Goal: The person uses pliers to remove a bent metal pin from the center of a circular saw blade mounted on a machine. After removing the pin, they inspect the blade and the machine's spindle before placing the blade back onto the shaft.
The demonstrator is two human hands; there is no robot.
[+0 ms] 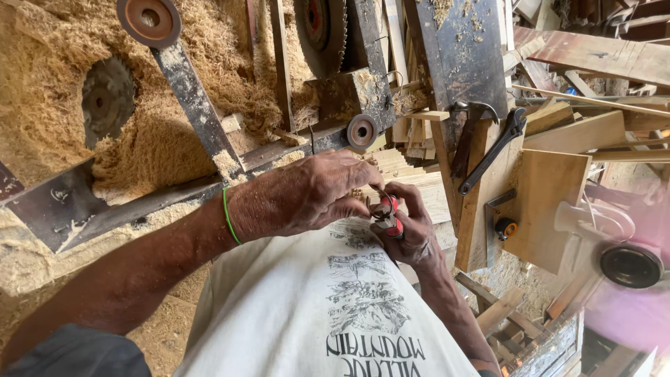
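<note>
My right hand (417, 230) grips a pair of pliers (388, 213) with red handles, held close to my belly over a white printed shirt (307, 307). My left hand (307, 195) reaches across with a green band on the wrist, its fingertips pinched at the pliers' jaws. Whatever sits between those fingertips is too small to make out. Both hands meet just in front of a stack of thin pale wood strips (405, 174).
A sawdust heap (56, 105) with a circular blade (107, 99) lies at left. A dark metal frame (195, 105) with round discs crosses the middle. A hammer (469, 129), a black wrench (494, 150) and wooden boards (551, 202) lie at right, beside a black round fan part (630, 265).
</note>
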